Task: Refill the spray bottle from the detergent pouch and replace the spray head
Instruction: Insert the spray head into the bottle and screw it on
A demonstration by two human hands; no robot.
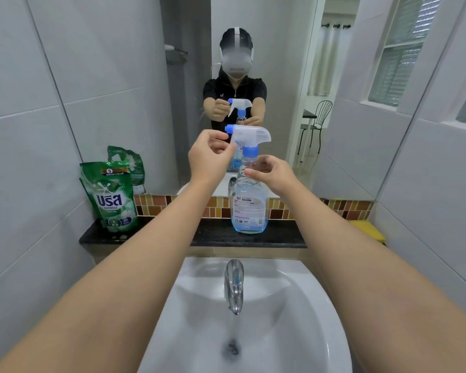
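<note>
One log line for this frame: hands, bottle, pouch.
left hand: on spray head | right hand: on bottle neck | bottle: upright on ledge, nearly empty | pouch: upright, untouched

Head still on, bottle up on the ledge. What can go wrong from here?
1. The clear plastic spray bottle stands near the front edge of the black stone ledge; twisting the white-and-blue spray head could tip it into the white sink.
2. The right hand looks loose on the neck, so the bottle may spin.
</note>
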